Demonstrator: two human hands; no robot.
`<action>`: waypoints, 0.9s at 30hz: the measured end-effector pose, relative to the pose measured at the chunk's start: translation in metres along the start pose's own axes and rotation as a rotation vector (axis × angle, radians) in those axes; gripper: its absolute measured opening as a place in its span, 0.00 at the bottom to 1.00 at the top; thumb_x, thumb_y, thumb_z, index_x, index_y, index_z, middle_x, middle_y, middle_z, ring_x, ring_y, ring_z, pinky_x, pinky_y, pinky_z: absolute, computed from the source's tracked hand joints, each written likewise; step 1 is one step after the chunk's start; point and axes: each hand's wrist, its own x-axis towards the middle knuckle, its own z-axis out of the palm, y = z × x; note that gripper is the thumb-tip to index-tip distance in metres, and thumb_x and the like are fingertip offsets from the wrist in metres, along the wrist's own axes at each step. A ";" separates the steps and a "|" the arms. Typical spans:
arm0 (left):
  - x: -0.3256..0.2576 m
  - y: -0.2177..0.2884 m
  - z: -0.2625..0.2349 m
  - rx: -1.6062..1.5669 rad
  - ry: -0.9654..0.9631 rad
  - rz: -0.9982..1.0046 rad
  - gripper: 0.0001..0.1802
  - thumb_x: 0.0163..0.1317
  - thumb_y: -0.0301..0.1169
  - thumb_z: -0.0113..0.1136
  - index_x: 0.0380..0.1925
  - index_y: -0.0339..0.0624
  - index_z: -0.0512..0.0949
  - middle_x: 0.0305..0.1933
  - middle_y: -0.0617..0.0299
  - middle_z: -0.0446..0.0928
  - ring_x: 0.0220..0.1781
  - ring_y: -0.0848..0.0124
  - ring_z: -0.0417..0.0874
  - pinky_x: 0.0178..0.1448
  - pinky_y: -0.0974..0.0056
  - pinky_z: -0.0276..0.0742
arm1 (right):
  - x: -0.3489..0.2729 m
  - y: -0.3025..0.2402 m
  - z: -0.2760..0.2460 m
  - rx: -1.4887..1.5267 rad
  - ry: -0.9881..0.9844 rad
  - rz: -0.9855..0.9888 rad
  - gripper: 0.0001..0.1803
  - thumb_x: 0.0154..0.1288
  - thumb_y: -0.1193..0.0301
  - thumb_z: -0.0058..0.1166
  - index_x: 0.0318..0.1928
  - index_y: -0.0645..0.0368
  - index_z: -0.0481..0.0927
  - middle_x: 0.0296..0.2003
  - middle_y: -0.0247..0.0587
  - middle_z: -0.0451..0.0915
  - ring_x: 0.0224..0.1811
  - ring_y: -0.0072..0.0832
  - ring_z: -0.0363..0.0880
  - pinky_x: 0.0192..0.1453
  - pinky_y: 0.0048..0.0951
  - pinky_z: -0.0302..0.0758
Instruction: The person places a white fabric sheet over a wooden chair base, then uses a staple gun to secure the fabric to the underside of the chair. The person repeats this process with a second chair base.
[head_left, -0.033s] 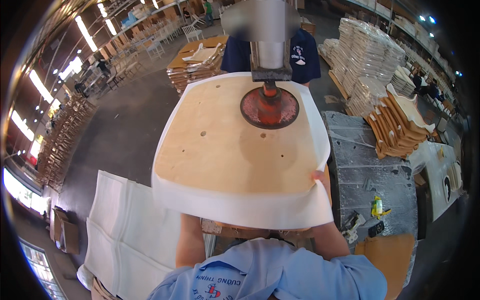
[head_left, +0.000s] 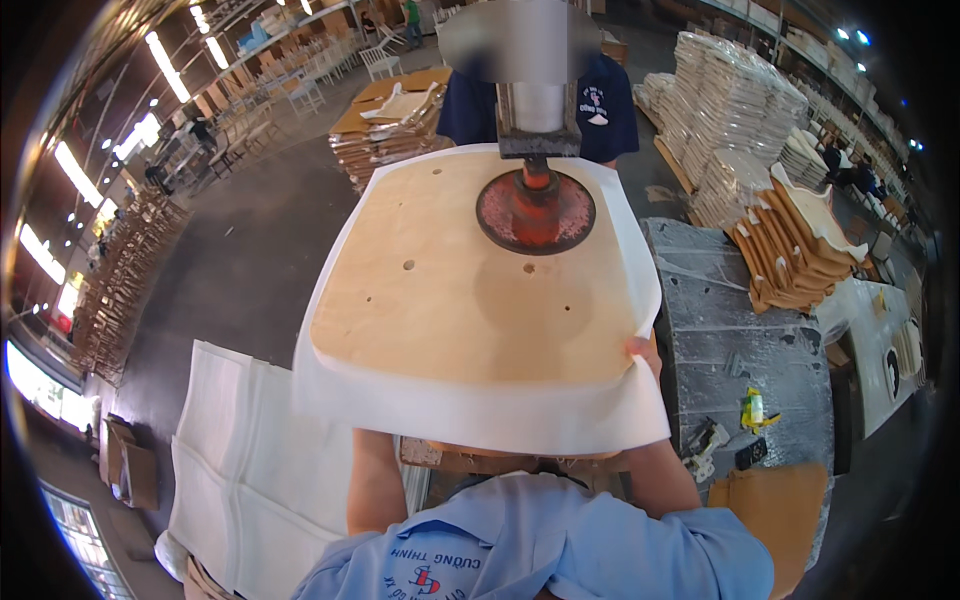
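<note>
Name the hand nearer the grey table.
Right. The right hand grips the white sheet, just left of the grey table; the left hand is hidden, its forearm farther left.

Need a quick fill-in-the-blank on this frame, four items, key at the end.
1. The round press pad over the wooden panel is mostly ___ with a dark rim.
2. The person's ___ hand pinches a fold of the white sheet.
3. In the picture, the grey worktable stands to the ___ of the panel.
4. The shirt at the lower edge of the picture is light ___.

Missing words: red; right; right; blue.
</note>
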 end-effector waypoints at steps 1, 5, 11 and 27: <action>0.006 0.007 0.010 0.005 -0.027 0.016 0.38 0.86 0.57 0.51 0.81 0.40 0.69 0.76 0.49 0.79 0.75 0.55 0.82 0.76 0.49 0.82 | 0.005 -0.007 -0.018 -0.006 -0.006 -0.041 0.35 0.67 0.58 0.61 0.69 0.65 0.78 0.55 0.51 0.90 0.50 0.39 0.92 0.57 0.43 0.90; 0.011 0.044 0.018 0.059 -0.048 0.085 0.38 0.87 0.57 0.50 0.81 0.40 0.68 0.76 0.48 0.79 0.74 0.54 0.82 0.76 0.49 0.82 | 0.010 -0.004 -0.022 0.014 0.124 -0.037 0.35 0.66 0.60 0.61 0.68 0.69 0.80 0.52 0.52 0.91 0.51 0.41 0.92 0.59 0.41 0.90; 0.031 0.048 -0.009 0.016 0.009 -0.177 0.37 0.86 0.52 0.54 0.81 0.37 0.67 0.78 0.46 0.77 0.75 0.53 0.82 0.78 0.49 0.80 | 0.014 -0.037 -0.058 -0.017 0.105 -0.016 0.35 0.65 0.63 0.62 0.71 0.68 0.79 0.54 0.53 0.91 0.52 0.44 0.92 0.61 0.44 0.89; 0.007 -0.001 -0.093 0.379 0.252 -0.433 0.27 0.83 0.27 0.57 0.78 0.32 0.69 0.72 0.46 0.81 0.70 0.56 0.86 0.72 0.51 0.85 | 0.001 -0.022 -0.136 -0.539 0.400 0.002 0.31 0.79 0.67 0.60 0.77 0.68 0.74 0.63 0.53 0.87 0.59 0.40 0.90 0.67 0.42 0.84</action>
